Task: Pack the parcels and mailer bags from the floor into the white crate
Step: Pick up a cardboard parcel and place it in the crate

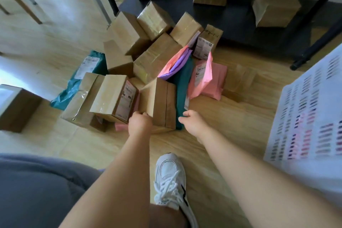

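Observation:
A heap of brown cardboard parcels (127, 33) and mailer bags lies on the wooden floor. My left hand (139, 122) grips the near left edge of an upright brown parcel (161, 103) at the front of the heap. My right hand (192, 122) is curled around the lower end of a dark green mailer bag (182, 87) that leans against that parcel's right side. Behind the green bag lie pink mailer bags (212, 79) and a purple one (177, 65). The white crate (305, 116), with a slotted wall, stands at the right edge; its inside is out of view.
A teal mailer bag (83, 77) lies at the heap's left, and a lone box (16, 107) sits at the far left. More boxes stand on a dark low shelf (236, 16) behind. Black stand legs (314, 46) slant down at right. My white shoe (170, 177) is planted near the heap.

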